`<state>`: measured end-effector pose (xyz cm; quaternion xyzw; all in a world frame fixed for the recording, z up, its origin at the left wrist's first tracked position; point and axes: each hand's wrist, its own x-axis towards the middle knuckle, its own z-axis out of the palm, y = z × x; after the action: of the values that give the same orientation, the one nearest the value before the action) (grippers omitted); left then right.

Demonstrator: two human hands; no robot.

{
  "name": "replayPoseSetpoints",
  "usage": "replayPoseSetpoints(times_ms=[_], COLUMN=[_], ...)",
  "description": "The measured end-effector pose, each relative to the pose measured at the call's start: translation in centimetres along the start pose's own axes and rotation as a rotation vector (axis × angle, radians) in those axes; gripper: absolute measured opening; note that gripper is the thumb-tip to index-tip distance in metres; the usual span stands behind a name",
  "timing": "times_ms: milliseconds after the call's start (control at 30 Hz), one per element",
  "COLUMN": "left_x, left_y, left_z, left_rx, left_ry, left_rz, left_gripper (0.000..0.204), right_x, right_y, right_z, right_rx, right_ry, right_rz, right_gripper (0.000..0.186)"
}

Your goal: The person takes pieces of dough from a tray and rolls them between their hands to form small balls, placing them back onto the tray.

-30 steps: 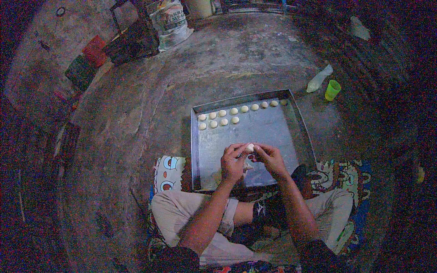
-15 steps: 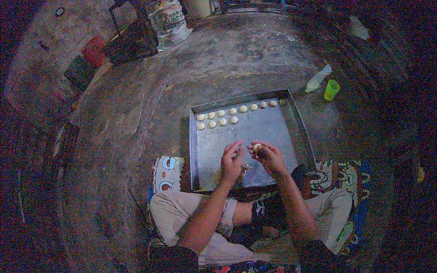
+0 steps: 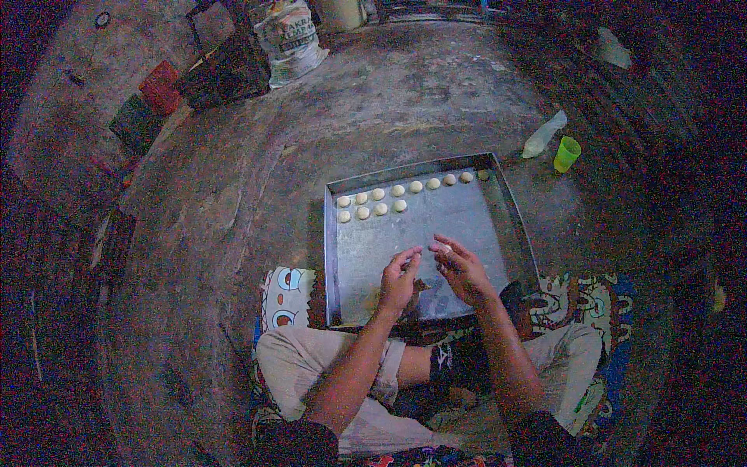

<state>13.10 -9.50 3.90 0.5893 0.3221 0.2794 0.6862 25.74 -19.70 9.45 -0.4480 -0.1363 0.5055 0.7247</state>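
A shallow square metal tray (image 3: pixel 436 222) lies before my crossed legs. Pale round dough balls (image 3: pixel 380 209) form a full row along its far side, with a shorter row at the left below it. Over the middle of the tray, my right hand (image 3: pixel 464 274) curls around a small dough ball (image 3: pixel 446 249), mostly hidden by the fingers. Facing it is my left hand (image 3: pixel 398 284), its fingers stretched toward the right hand with a small gap between them. Something lumpy and brownish (image 3: pixel 421 286) shows beside the left hand, too blurred to name.
Beyond the tray's far right corner are a yellow-green cup (image 3: pixel 567 155) and a whitish plastic bag (image 3: pixel 545 135). A printed sack (image 3: pixel 288 43) stands at the back, near a dark crate (image 3: pixel 224 78) and a red container (image 3: pixel 160 88). A patterned mat (image 3: pixel 288 300) lies under me.
My left hand has shifted slightly right, with its fingertips lower. My right fingers have moved over the dough ball, hiding more of it. The rows in the tray are the same.
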Motion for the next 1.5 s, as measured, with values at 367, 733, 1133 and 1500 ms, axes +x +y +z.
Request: replayPoseSetpoints(times_ms=[367,733,1133,1500], left_x=[-0.6,-0.7,-0.6,-0.7], left_y=[2.2,2.1,2.0,2.0], left_z=[0.7,0.8,1.0,0.7], left_rx=[0.126,0.1,0.09,0.089], left_ry=[-0.03,-0.058,-0.082,-0.102], left_rz=[-0.002,-0.03,-0.037,-0.069], left_gripper=[0.032,0.032,0.034,0.032], right_x=[0.9,1.4,1.4,0.4], right_y=[0.5,1.0,0.7,-0.6], right_z=[-3.3,-4.8,-5.7,-2.8], right_rx=[0.174,0.011,0.285,0.153], right_ry=[-0.182,-0.068,-0.287,-0.093], right_rz=[0.064,0.148,0.09,0.131], right_gripper=[0.041,0.039,0.039,0.035])
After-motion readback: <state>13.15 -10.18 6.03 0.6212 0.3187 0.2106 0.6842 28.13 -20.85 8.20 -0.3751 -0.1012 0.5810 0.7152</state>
